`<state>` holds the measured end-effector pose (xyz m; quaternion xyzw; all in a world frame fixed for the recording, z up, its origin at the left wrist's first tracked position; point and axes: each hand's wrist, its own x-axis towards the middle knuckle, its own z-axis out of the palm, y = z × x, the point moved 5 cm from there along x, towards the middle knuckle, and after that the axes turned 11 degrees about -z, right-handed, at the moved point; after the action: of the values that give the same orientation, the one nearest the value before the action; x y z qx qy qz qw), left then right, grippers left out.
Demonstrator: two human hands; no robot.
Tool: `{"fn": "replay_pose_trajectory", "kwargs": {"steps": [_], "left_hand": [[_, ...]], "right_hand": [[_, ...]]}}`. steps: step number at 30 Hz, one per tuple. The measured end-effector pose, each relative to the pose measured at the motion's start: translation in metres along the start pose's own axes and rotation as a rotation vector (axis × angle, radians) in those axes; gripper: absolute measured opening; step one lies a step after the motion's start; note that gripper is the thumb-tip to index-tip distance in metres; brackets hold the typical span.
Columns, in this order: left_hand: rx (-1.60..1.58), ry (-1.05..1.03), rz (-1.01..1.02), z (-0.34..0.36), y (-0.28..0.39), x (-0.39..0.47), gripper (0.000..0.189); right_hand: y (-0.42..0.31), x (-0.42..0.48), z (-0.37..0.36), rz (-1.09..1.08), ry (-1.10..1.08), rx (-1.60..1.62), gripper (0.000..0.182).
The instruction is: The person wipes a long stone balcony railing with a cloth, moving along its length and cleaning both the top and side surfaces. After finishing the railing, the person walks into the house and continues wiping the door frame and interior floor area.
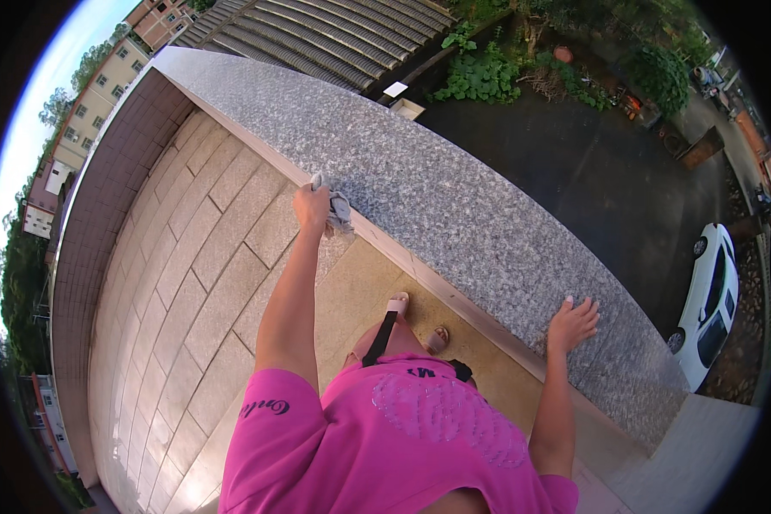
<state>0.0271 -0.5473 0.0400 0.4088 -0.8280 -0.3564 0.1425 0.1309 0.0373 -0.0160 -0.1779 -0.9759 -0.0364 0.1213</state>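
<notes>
My left hand (312,207) is closed around a crumpled grey cloth (339,210) at the inner edge of a parapet. The cloth hangs beside the hand and touches the edge of the speckled grey granite coping (385,154). Further along the same coping, at the right, my right hand (572,324) rests palm down with its fingers spread and nothing in it. A darker, damp-looking patch of granite lies just beside the cloth. Both arms reach out from a pink shirt, one to each side of the body.
Sandalled feet stand on the tan tiled floor (360,289) close to the parapet. A tiled wall (112,173) curves along the left. Beyond the coping is a drop to a dark paved yard (552,160) with a white car (710,302); a ribbed roof (321,38) lies past the far end.
</notes>
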Motion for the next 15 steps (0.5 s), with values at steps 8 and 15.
{"fn": "replay_pose_trajectory", "kwargs": {"steps": [8, 15], "left_hand": [[-0.165, -0.145, 0.57, 0.062, 0.117, -0.114, 0.043], [0.129, -0.712, 1.673, 0.156, 0.116, -0.295, 0.047]], "right_hand": [[0.002, -0.002, -0.003, 0.044, 0.06, 0.027, 0.055], [-0.026, 0.016, -0.033, 0.226, 0.104, 0.167, 0.058]]}}
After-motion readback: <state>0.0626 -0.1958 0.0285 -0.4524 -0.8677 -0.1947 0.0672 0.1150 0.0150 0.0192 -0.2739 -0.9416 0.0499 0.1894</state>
